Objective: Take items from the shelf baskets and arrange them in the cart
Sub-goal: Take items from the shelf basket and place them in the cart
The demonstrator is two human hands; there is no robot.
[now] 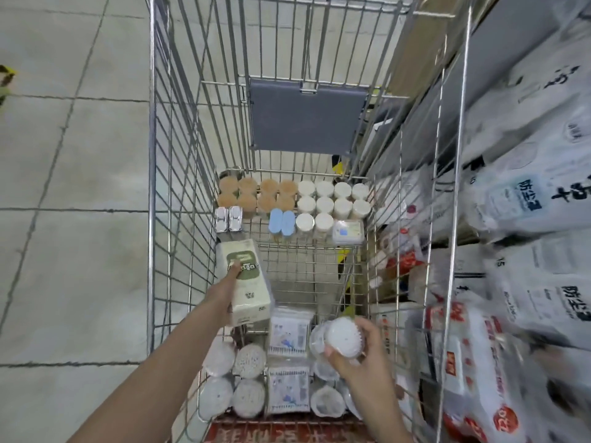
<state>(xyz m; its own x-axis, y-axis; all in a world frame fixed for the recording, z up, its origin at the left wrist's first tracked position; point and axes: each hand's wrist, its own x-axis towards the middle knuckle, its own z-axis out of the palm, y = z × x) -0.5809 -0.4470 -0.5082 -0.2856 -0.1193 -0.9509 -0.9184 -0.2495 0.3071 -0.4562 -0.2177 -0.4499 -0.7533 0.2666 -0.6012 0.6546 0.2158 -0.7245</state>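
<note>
**Both hands full over the cart**

Down in the middle of the frame, the wire cart [179,129] fills the view, and both hands are inside it. Left hand [225,294] grips a cream and green box [248,282] along its left edge, thumb up on the green label, the box tilted over the cart's left side. Right hand [358,350], lower centre-right, curls its fingers round a white frilled paper cup pack [343,337], held just above more of the same packs [326,399] lying near the bottom edge.

At the cart's far end, centre frame, tan-lidded jars [257,195] stand in two neat rows, touching a block of white-lidded jars [332,199] to their right. Just in front sit two silver toy cars [228,219], two blue oval cases [281,222] and a small clear tub [348,231].

Near the bottom edge, flat cotton swab packets [289,337] lie between round mesh-wrapped bundles [249,361] and the cup packs. Right of the frame, blurred white bags [518,199] crowd the shelf baskets.
</note>
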